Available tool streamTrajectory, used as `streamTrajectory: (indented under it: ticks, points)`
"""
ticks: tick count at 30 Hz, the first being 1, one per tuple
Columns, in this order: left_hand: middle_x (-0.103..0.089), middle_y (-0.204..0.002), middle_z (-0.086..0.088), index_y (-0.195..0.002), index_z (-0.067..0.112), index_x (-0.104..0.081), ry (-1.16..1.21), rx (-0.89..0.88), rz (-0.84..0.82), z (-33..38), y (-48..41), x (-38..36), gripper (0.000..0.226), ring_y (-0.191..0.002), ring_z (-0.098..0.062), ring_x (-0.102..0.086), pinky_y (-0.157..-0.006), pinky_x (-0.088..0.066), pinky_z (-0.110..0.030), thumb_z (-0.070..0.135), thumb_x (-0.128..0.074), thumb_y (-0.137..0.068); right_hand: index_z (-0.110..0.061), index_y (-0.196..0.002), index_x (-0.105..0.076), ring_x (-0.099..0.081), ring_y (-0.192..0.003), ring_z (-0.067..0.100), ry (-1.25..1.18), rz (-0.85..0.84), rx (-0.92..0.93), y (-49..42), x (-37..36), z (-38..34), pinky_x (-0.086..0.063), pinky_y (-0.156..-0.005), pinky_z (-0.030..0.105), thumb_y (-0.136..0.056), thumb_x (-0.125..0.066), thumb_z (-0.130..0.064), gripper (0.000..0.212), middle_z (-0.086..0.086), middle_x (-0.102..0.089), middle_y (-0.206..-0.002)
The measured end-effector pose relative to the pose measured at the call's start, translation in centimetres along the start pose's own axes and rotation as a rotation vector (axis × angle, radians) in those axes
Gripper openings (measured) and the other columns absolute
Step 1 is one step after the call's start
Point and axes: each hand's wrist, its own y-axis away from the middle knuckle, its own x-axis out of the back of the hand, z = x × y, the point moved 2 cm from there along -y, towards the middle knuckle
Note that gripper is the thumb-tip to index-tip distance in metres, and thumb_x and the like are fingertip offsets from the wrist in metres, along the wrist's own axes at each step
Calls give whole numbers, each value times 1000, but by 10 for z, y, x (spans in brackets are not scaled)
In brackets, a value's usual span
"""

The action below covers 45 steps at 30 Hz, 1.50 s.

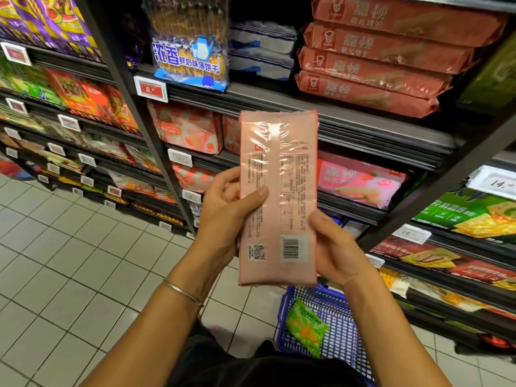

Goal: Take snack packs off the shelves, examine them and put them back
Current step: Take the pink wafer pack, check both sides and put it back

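A long pink snack pack (279, 174) stands upright in front of me, its back side with small print, a QR code and a barcode turned toward me. My left hand (223, 216) grips its left edge, thumb across the printed face. My right hand (335, 247) holds the lower right edge. Behind it, similar pink packs (360, 178) lie on a middle shelf, and a stack of red-brown packs (371, 68) fills the shelf above.
Dark metal shelves (279, 99) with price tags run left to right, packed with snacks. A blue-and-white biscuit bag (190, 51) stands upper left. A blue wire basket (340, 328) with a green pack (305, 328) sits on the tiled floor (69, 275) below my hands.
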Motion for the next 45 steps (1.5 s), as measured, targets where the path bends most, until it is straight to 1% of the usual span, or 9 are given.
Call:
streamTrajectory:
  ticks: [3,9,19,22,27,33,37,41,45]
  points:
    - [-76,-119,-16,-137,13,-54,7,-19,10,0,2,2,63,-108,-39,-74,-91,-61,-58,10,-81,-80,-15,-135,-61,-70,-115,33,155,64,20,-5,0,0,-59,-92,44,-91,-65,-18,45,17,-71,-128]
    - [-76,-121,-13,-137,16,-54,-5,-53,14,0,5,1,70,-109,-37,-74,-95,-58,-62,18,-82,-73,-15,-144,-53,-68,-120,36,194,64,16,-6,3,-2,-59,-91,44,-92,-63,-21,53,17,-68,-133]
    - [-79,-118,-3,-138,13,-55,-169,-4,-8,-9,-8,6,42,-106,-25,-77,-68,-63,-29,6,-67,-98,-19,-145,-50,-66,-125,33,314,43,105,-9,3,-7,-58,-98,45,-96,-62,-16,50,10,-66,-139]
    - [-78,-119,-2,-135,17,-61,-212,7,-35,-8,-10,5,33,-106,-24,-76,-71,-62,-33,22,-65,-102,-17,-145,-50,-65,-125,34,314,39,106,-8,5,-8,-57,-100,45,-97,-61,-15,50,12,-66,-139]
    - [-64,-92,-13,-92,26,-75,-192,55,-108,0,-7,1,40,-79,-32,-58,-73,-46,-45,61,-57,-95,-22,-139,-60,-71,-116,31,167,113,-37,-1,13,-8,-61,-89,41,-92,-65,-28,47,12,-71,-130]
    - [-71,-103,-13,-126,-2,-60,-139,10,-69,1,-12,-1,56,-91,-32,-64,-84,-48,-54,45,-64,-96,-21,-105,-83,-77,-99,25,28,94,-151,3,17,-8,-63,-77,36,-71,-78,-42,40,11,-79,-112]
    - [-76,-114,-18,-132,1,-54,-126,56,-41,-4,-15,-3,43,-95,-33,-75,-94,-56,-63,15,-72,-95,-21,-109,-81,-74,-107,25,69,68,-139,-1,18,-6,-62,-87,37,-81,-73,-35,33,12,-76,-118]
    - [-74,-120,-19,-134,2,-48,-120,16,-79,-5,-14,0,49,-104,-38,-75,-84,-64,-51,8,-71,-91,-21,-131,-66,-68,-121,30,256,103,-96,-5,28,-5,-55,-102,45,-90,-67,-31,43,11,-71,-131]
    - [-73,-123,-17,-132,6,-43,-181,-54,-95,-3,-13,0,43,-111,-39,-73,-83,-65,-52,3,-65,-95,-31,-143,-53,-68,-121,18,510,169,66,-6,27,-12,-57,-97,38,-88,-72,-28,58,-3,-71,-131]
